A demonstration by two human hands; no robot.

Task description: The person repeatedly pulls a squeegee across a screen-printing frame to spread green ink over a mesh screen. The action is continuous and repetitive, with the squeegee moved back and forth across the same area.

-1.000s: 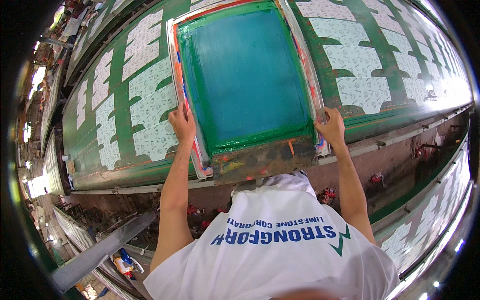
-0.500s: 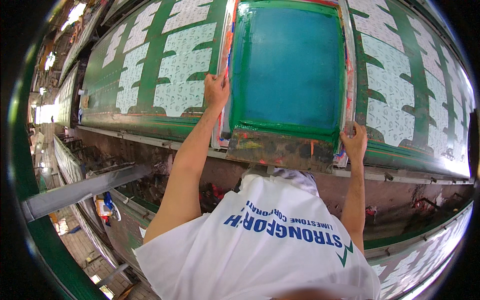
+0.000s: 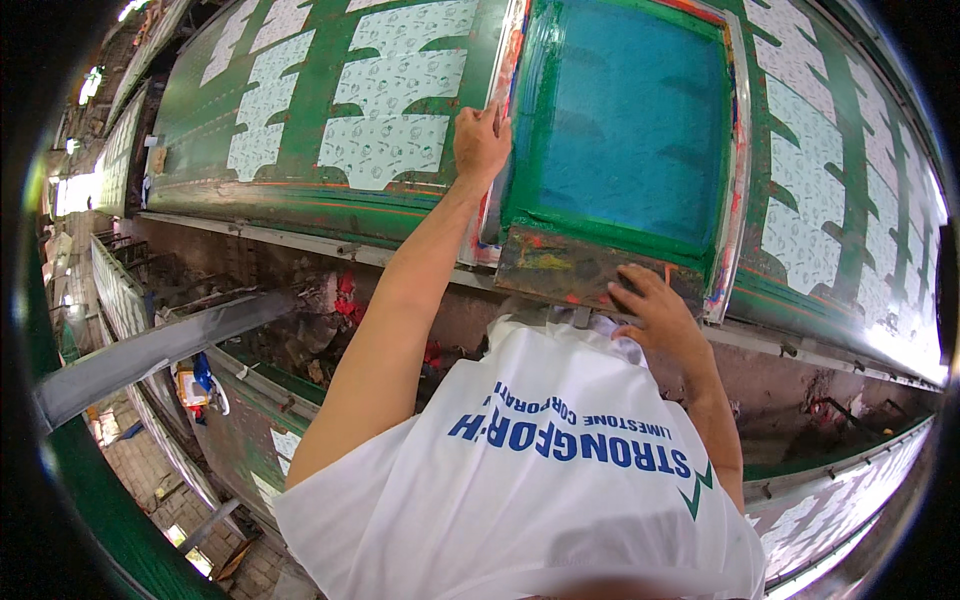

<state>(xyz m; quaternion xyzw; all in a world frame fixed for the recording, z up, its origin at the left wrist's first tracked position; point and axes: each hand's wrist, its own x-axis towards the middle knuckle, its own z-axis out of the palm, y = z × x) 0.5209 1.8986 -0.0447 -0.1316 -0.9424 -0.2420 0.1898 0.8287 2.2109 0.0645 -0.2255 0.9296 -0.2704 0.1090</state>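
The left hand (image 3: 482, 147) has its fingers bent close together and clamped on the left rail of a rectangular screen frame (image 3: 741, 180) with pale rails streaked red and blue, which lies just to the right of those fingers and reaches beyond them. Inside its rails, a wet-looking green border (image 3: 612, 231) surrounds a translucent blue mesh panel (image 3: 630, 125), through which darker curved shapes show to the right of the left fingers. The right hand (image 3: 662, 318) has its fingers spread apart, their tips over the near edge of a dark flat board (image 3: 555, 262) stained yellow, red and orange, the thumb below them toward the body; whether the fingertips press on it cannot be told. That board lies along the near end of the frame, mostly to the left of the right fingers, while the mesh begins beyond them. Left of the left fingers, white notched sheets with small printed figures (image 3: 395, 135) lie in columns on a long green table (image 3: 312, 112); similar pale sheets (image 3: 800, 235) lie beyond and to the right of the right fingers. Below both sets of fingers is a white short-sleeved shirt (image 3: 560, 500) with dark blue lettering.
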